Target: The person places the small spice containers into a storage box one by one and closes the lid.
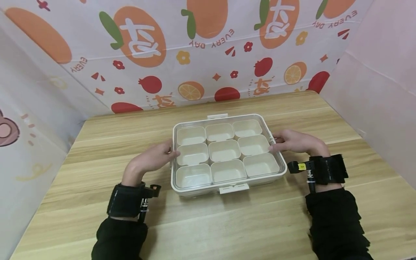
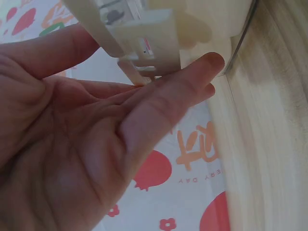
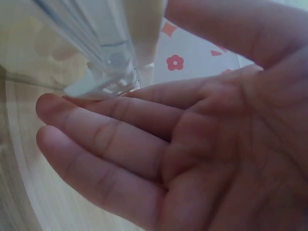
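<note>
A cream storage box [image 1: 212,189] with a see-through lid lies in the middle of the table, and several small square cups [image 1: 224,150] show through the lid. Its front latch [image 1: 234,188] and back latch [image 1: 217,116] stick outward. My left hand [image 1: 151,157] grips the left side, thumb over the rim; in the left wrist view its fingers lie under a side latch [image 2: 149,43]. My right hand [image 1: 294,141] grips the opposite side, thumb on the lid's edge. In the right wrist view, its fingers extend below another side latch [image 3: 103,84]. The fingertips' contact underneath is partly hidden.
The wooden table [image 1: 208,224] extends around the box on all sides. Behind it hangs a white cloth [image 1: 201,68] printed with fruit, and a pale wall covering [image 1: 383,72] borders the right edge. Both wrists wear black camera straps [image 1: 125,200].
</note>
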A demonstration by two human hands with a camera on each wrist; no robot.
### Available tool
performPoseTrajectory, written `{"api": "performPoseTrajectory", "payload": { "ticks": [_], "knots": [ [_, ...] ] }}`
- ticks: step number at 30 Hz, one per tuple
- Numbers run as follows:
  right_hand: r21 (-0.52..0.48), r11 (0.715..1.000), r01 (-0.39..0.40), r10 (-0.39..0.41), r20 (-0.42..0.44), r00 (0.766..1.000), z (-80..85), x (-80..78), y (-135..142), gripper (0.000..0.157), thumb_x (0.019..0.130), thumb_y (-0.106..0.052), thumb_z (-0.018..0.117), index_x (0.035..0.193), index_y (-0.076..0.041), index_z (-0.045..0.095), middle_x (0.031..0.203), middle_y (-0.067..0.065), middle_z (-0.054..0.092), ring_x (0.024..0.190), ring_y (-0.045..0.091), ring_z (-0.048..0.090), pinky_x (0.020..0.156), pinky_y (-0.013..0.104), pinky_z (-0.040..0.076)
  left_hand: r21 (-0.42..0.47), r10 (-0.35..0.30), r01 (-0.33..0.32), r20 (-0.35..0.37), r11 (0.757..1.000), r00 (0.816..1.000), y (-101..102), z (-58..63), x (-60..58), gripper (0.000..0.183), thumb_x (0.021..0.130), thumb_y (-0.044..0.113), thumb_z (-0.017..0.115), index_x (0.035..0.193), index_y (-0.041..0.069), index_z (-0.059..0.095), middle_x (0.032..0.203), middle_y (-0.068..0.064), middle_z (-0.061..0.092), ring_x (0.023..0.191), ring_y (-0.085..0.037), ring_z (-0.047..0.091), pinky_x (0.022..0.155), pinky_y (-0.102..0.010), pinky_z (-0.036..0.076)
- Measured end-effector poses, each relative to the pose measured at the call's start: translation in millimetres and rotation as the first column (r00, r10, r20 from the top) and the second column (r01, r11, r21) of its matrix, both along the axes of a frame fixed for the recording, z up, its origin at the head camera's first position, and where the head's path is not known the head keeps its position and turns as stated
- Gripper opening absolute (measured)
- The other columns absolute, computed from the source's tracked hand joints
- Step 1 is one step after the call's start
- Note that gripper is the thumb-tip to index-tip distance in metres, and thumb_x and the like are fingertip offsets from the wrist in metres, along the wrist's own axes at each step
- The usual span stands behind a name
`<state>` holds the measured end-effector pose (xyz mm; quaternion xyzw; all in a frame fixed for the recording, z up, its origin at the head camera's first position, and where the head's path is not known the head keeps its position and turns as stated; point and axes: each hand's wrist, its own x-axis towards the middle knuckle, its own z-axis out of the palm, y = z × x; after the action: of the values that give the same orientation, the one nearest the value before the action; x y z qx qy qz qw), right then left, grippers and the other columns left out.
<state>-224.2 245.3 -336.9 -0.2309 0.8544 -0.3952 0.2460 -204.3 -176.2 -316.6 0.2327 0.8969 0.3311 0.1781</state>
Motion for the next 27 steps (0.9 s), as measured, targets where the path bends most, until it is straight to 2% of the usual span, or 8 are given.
{"api": "performPoseTrajectory", "payload": {
  "ticks": [6, 12, 18, 22, 27],
  "knots": [
    [-0.007, 1.0, -0.011, 0.011, -0.008, 1.0, 0.3, -0.1, 1.8, 0.045, 0.088, -0.019, 0.058, 0.122, 0.009, 0.044, 0.089, 0.01, 0.066, 0.081, 0.016, 0.056, 0.079, 0.037, 0.048, 0.056, -0.025, 0.023, 0.034, 0.998, 0.999, -1.9, -1.0, -2.0, 0.037, 0.094, 0.011, 0.044, 0.123, -0.01, 0.035, 0.107, -0.022, 0.053, 0.095, -0.027, 0.051, 0.083, -0.052, 0.044],
    [-0.025, 1.0, -0.002, 0.002, 0.017, 1.0, 0.1, 0.3, 0.8, 0.047, 0.088, -0.018, 0.058, 0.123, 0.009, 0.042, 0.092, 0.012, 0.065, 0.082, 0.018, 0.057, 0.079, 0.036, 0.049, 0.058, -0.029, 0.026, 0.039, 0.998, 0.999, -2.2, -1.8, -2.2, 0.04, 0.095, 0.012, 0.044, 0.126, -0.01, 0.032, 0.111, -0.022, 0.051, 0.099, -0.028, 0.049, 0.084, -0.052, 0.043],
    [-0.031, 0.999, 0.01, -0.01, 0.028, 1.0, -0.2, -0.7, -0.4, 0.049, 0.088, -0.016, 0.058, 0.124, 0.01, 0.04, 0.087, 0.012, 0.064, 0.076, 0.018, 0.055, 0.072, 0.031, 0.049, 0.064, -0.028, 0.025, 0.044, 0.998, 0.999, -3.7, -3.8, -4.3, 0.04, 0.095, 0.01, 0.043, 0.126, -0.01, 0.031, 0.109, -0.021, 0.052, 0.097, -0.027, 0.05, 0.084, -0.052, 0.043],
    [-0.021, 0.999, 0.028, -0.027, 0.032, 0.999, -0.7, -1.3, 0.0, 0.048, 0.088, -0.017, 0.059, 0.124, 0.009, 0.041, 0.086, 0.012, 0.064, 0.075, 0.018, 0.054, 0.071, 0.032, 0.048, 0.057, -0.015, 0.012, 0.052, 0.998, 0.999, -3.8, -4.3, -5.3, 0.04, 0.095, 0.01, 0.044, 0.128, -0.009, 0.031, 0.11, -0.021, 0.052, 0.096, -0.027, 0.05, 0.084, -0.051, 0.044],
    [-0.011, 0.998, 0.054, -0.053, 0.047, 0.997, -1.2, -1.7, 1.1, 0.046, 0.087, -0.02, 0.06, 0.122, 0.006, 0.045, 0.083, 0.01, 0.063, 0.074, 0.018, 0.054, 0.069, 0.034, 0.048, 0.062, -0.03, 0.027, 0.042, 0.998, 0.999, -3.3, -1.4, -4.2, 0.042, 0.094, 0.01, 0.044, 0.128, -0.01, 0.03, 0.111, -0.022, 0.052, 0.097, -0.027, 0.05, 0.084, -0.052, 0.044]
  ]
}}
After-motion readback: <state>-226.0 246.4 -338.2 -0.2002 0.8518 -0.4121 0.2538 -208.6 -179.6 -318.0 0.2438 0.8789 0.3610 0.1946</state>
